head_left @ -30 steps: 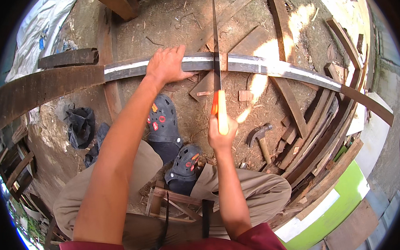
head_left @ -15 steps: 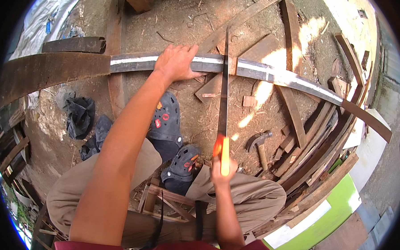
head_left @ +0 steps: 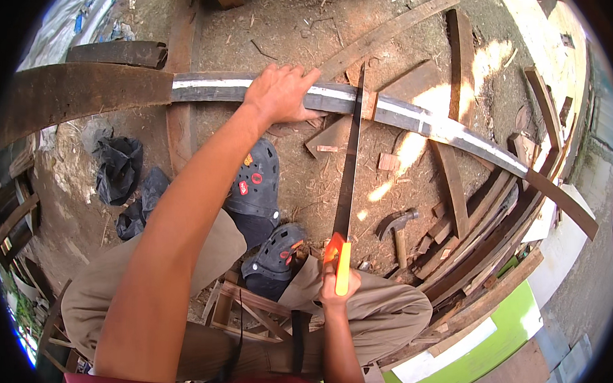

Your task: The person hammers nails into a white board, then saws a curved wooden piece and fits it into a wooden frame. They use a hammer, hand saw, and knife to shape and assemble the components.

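Note:
A long curved wooden piece (head_left: 212,90), dark grey with a white stripe along it, runs across in front of me. My left hand (head_left: 278,96) is closed over it left of the middle, thumb on the near side. My right hand (head_left: 336,287) grips the orange and yellow handle of a handsaw (head_left: 352,159). The saw's blade points away from me and crosses the wooden piece, just left of a bare brown band. How deep the teeth sit in the wood cannot be made out.
A claw hammer (head_left: 398,233) lies on the ground at right. Curved boards (head_left: 476,233) are stacked beyond it, near a green panel (head_left: 474,342). Loose planks (head_left: 461,68) lie under and behind the wooden piece. Black plastic bags (head_left: 119,169) lie left of my clogs (head_left: 255,186).
My right hand has drawn the saw back toward me, so its handle is nearer. The left hand keeps its hold on the wooden piece. The whole view has shifted a little.

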`<move>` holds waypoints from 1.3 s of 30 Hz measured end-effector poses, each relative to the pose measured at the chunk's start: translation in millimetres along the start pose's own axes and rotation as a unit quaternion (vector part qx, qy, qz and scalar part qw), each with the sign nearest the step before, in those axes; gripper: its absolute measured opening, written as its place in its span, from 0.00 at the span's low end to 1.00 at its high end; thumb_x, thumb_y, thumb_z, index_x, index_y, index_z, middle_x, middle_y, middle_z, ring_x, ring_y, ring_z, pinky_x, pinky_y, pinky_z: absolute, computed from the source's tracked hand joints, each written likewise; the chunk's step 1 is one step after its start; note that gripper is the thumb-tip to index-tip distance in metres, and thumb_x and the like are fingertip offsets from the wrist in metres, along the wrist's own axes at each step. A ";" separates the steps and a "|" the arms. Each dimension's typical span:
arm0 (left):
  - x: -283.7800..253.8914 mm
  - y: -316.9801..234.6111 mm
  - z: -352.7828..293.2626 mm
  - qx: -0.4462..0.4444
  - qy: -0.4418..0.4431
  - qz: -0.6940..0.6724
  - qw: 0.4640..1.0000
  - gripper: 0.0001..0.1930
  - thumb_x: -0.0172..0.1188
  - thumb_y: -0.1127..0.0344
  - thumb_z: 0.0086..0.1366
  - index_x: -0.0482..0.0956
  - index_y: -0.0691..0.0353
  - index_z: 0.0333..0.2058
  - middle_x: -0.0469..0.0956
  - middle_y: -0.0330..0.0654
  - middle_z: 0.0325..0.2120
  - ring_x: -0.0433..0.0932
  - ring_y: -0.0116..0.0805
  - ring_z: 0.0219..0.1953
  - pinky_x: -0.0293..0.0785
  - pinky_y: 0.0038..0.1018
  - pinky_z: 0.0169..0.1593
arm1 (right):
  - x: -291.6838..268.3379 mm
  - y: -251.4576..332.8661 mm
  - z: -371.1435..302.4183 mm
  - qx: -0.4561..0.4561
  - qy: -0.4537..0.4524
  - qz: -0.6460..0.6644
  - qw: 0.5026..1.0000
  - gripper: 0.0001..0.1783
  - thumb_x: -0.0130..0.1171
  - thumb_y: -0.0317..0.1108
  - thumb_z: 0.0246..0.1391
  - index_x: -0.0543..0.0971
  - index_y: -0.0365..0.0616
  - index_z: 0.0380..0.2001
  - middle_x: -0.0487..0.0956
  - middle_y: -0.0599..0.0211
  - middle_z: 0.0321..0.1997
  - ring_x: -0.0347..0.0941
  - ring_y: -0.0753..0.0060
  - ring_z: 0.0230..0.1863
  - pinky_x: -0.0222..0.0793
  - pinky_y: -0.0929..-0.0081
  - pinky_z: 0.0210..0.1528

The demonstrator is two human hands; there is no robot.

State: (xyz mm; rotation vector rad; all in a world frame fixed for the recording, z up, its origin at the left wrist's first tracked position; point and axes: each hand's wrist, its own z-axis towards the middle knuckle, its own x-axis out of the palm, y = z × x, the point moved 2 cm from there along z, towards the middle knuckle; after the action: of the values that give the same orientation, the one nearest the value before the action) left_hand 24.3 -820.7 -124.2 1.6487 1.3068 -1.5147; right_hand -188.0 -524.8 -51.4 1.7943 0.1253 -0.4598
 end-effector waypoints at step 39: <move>-9.9 -1.9 7.6 -0.043 0.028 -0.014 0.999 0.47 0.73 0.32 0.47 0.69 0.59 0.56 0.84 0.51 0.44 0.84 0.48 0.49 0.77 0.43 0.53 | -21.7 19.0 -18.5 -0.033 0.015 -0.008 0.999 0.03 0.59 0.24 0.42 0.79 0.34 0.21 0.76 0.59 0.16 0.77 0.63 0.16 0.74 0.72 0.26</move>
State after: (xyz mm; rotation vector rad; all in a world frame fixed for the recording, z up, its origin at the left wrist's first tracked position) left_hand 20.4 -829.5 -116.0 1.6353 1.4096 -1.4170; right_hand -197.3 -509.2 -22.4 1.7376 0.1746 -0.4347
